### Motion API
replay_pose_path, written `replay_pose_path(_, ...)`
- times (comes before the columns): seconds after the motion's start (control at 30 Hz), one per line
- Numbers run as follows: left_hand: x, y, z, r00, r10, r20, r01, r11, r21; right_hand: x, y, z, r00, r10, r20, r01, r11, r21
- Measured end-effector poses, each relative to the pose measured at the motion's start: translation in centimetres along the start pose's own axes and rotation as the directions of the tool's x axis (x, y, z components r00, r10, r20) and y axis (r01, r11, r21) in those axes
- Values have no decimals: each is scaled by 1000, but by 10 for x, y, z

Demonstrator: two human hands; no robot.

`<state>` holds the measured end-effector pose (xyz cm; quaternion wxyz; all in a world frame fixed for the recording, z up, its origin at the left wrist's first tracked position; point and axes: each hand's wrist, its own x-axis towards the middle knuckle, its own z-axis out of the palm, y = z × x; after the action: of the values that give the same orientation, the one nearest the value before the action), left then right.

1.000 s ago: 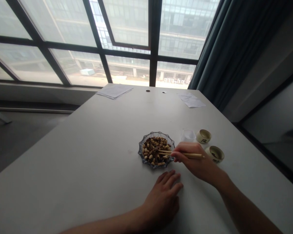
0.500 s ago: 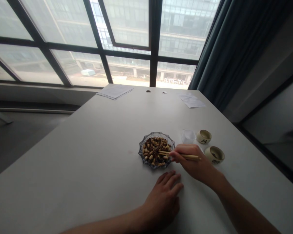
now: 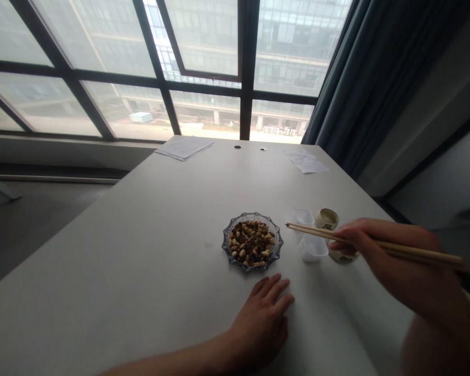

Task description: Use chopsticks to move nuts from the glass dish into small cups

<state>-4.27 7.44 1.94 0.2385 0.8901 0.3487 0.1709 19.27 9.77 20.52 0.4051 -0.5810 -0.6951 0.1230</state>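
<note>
Pale tabletop (image 3: 102,250) runs out from the person toward a tall window. Nearest, the left hand (image 3: 260,326) lies open and palm down on it, fingers spread and gripping nothing. The right hand (image 3: 391,256), blurred at the right edge of view, is clenched around a pair of wooden chopsticks (image 3: 309,231), pinching them together as they slant left above the table.

Just beyond the left hand's fingertips sits a scalloped glass dish (image 3: 229,258), apart from both hands, piled with pale nuts (image 3: 251,242) mixed with dark brown shreds. The chopstick tips end to the right of the dish, not touching it or its contents.

Right of the dish are two clear plastic cups (image 3: 312,248), one near and one (image 3: 301,216) behind it, and what they hold cannot be made out. Just past them stand two small ceramic cups. The farther one (image 3: 327,218) has a dark mark on its side and a pale inside. The nearer one (image 3: 342,257) is mostly hidden by the right hand.

Sheets of paper (image 3: 185,147) lie at the far table edge, with another sheet (image 3: 309,165) to the right, below the window (image 3: 203,68).
</note>
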Motion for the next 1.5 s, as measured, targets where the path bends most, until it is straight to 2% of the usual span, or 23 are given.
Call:
replay_pose_path(0.1, 0, -1, 2, 1000, -3, 6, 3, 1000, -2, -3, 16, -34, 972, 62, -227, -104, 979, -178)
replay_pose_path(0.2, 1, -1, 4, 1000, -6, 9, 6, 1000, 4, 1, 34, -58, 958, 110, -266, -180, 950, -255)
replay_pose_path(0.3, 2, -1, 4, 1000, -10, 14, 10, 1000, 17, 9, 52, -64, 956, 226, -187, -265, 939, -218)
replay_pose_path(0.4, 3, -1, 3, 1000, -9, 11, 9, 1000, 24, 18, 72, -56, 942, 326, -78, -333, 935, -125)
replay_pose_path(0.57, 3, -1, 3, 1000, -1, 4, 1, 1000, 20, 34, 95, -35, 950, 301, 80, -300, 953, -34)
replay_pose_path(0.7, 3, -1, 2, 1000, -5, 11, 5, 1000, 15, 38, 88, -31, 933, 348, 95, -341, 937, -76)
replay_pose_path(0.77, 3, -1, 2, 1000, -7, 16, 7, 1000, 10, 35, 77, -35, 938, 346, 15, -343, 933, -109)
replay_pose_path(0.9, 3, -1, 3, 1000, -6, 10, 6, 1000, 3, 22, 43, -36, 950, 230, -213, -258, 959, -115)
replay_pose_path(0.97, 2, -1, 3, 1000, -4, 7, 4, 1000, 4, 16, 25, -25, 952, 182, -244, -202, 978, -59)
replay_pose_path(1.03, 2, -1, 3, 1000, -3, 5, 3, 1000, 6, 13, 10, -4, 983, 138, -120, -131, 989, 69)
replay_pose_path(1.1, 2, -1, 2, 1000, -1, 3, 1, 1000, 8, 12, -1, 22, 997, 27, 70, -38, 985, 166)
replay_pose_path(1.17, 2, 0, 1, 1000, 1, -1, 0, 1000, 7, 13, -5, 48, 971, -73, 226, 23, 977, 214)
replay_pose_path(1.2, 2, 1, 1, 1000, 1, -2, -1, 1000, 6, 13, -5, 60, 958, -104, 268, 40, 971, 236)
replay_pose_path(1.33, 2, 0, 2, 1000, -1, -6, 1, 1000, 5, 13, -1, 88, 937, -118, 329, 20, 958, 285)
replay_pose_path(1.5, 0, -2, 5, 1000, 5, -22, -5, 1000, 7, 12, 5, 98, 930, -30, 366, -91, 947, 309)
